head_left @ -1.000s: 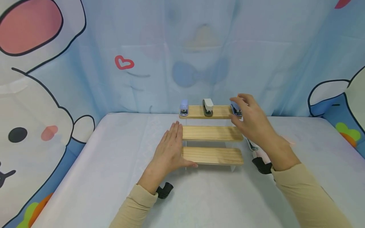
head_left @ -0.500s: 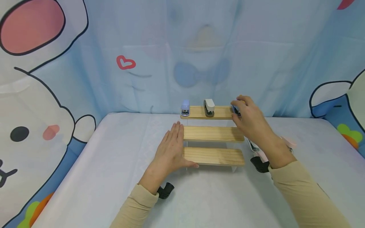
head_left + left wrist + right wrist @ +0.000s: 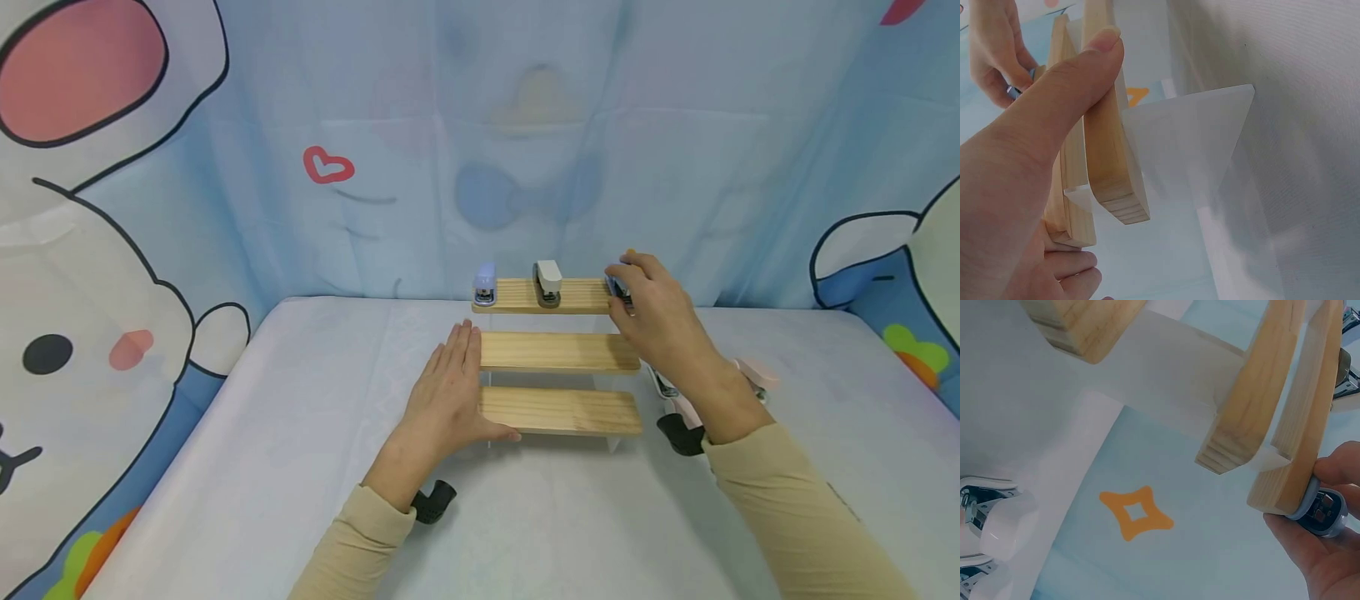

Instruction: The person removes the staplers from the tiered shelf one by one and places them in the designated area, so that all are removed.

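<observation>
In the head view, the step in hand seems to be placing the blue stapler [image 3: 618,289] at the right end of the top board [image 3: 587,293], in line with the white stapler [image 3: 549,282] and the lilac stapler [image 3: 485,284]. The right hand [image 3: 663,323] pinches it from the near right side, hiding much of it. The left hand [image 3: 444,396] lies along the rack's [image 3: 558,353] left side, fingers straight and thumb out over the bottom board [image 3: 558,410], apparently steadying it; the blue stapler is well apart from it, up and across. A pink stapler [image 3: 759,372] lies on the table beyond the right wrist. In the left wrist view, the left thumb rests on the bottom board, while the right hand shows past the boards, with a bit of the blue stapler at its fingertips. In the right wrist view, the blue stapler sits between thumb and fingers, right at the top board's end; whether its base is fully on the wood, I cannot tell. The next move, I judge, calls for squaring it inward, then loosening the pinch without tipping it, with the rack held firm.
</observation>
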Action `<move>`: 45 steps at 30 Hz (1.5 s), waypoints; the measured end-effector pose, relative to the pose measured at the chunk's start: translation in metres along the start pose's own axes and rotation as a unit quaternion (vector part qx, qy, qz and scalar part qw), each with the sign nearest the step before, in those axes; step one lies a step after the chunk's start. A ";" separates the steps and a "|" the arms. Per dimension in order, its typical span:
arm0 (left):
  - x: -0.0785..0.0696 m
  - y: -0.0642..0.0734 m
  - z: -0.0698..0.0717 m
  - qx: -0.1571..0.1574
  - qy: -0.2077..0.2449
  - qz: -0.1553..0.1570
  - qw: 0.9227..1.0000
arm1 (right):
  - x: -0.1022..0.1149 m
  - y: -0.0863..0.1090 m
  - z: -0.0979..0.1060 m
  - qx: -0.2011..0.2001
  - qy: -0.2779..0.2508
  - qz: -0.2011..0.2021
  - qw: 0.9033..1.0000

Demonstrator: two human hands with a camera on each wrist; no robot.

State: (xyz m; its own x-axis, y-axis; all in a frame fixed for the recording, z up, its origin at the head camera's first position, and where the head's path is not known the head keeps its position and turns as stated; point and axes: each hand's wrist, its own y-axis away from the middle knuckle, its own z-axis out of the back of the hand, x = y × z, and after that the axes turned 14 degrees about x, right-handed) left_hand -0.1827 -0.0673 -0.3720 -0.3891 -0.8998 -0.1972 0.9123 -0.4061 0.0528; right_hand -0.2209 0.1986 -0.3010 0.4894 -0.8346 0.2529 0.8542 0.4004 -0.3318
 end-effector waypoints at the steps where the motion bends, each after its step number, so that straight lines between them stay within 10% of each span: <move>1: 0.000 0.000 0.000 0.000 -0.001 0.000 1.000 | 0.000 0.000 0.000 0.000 -0.001 -0.001 1.000; 45: 0.000 0.000 0.001 0.007 0.004 0.000 1.000 | -0.007 0.021 0.008 -0.063 -0.012 0.023 0.998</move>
State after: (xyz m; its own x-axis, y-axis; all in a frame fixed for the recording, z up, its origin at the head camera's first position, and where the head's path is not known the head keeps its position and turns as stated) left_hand -0.1825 -0.0674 -0.3708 -0.3872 -0.8989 -0.2051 0.9108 -0.4074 0.0663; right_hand -0.2046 0.2158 -0.3024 0.5333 -0.8062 0.2561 0.8023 0.3861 -0.4553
